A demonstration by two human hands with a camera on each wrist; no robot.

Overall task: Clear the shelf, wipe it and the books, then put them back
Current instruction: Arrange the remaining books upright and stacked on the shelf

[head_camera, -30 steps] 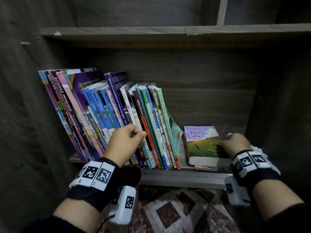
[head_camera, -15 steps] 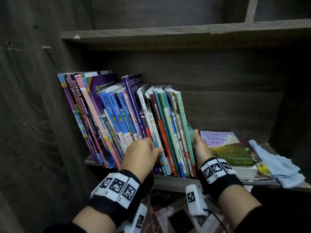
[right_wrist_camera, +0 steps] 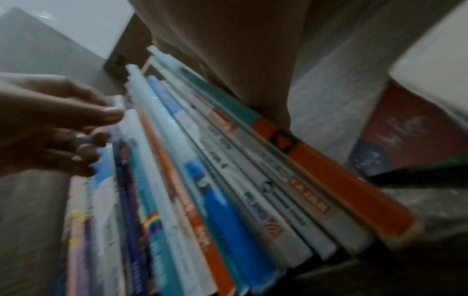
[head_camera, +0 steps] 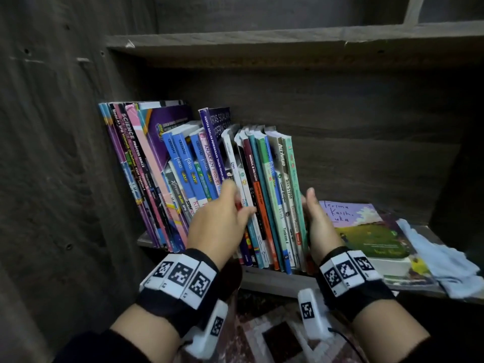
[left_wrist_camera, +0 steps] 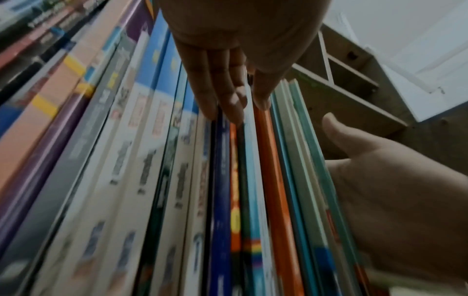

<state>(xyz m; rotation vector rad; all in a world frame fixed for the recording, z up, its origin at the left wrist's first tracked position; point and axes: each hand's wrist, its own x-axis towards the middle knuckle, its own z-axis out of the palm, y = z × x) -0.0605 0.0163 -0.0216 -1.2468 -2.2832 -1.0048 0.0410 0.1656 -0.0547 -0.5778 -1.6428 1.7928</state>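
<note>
A row of upright books leans left on the dark wooden shelf. My left hand reaches into the middle of the row. In the left wrist view its fingertips lie fairly straight on the spines, and the thumb sits one thin book to the right. My right hand lies flat against the cover of the rightmost green book, thumb pointing up. It also shows in the left wrist view as a flat right hand. A light blue cloth lies on the shelf at the right.
A book with a meadow cover lies flat on a small stack right of the row. The shelf's left wall stands close to the leaning books. Another shelf board runs above. A patterned rug lies below.
My right hand left the flat book and the cloth and moved left to the right end of the row. The cloth now lies on the shelf. My left hand stays at the spines.
</note>
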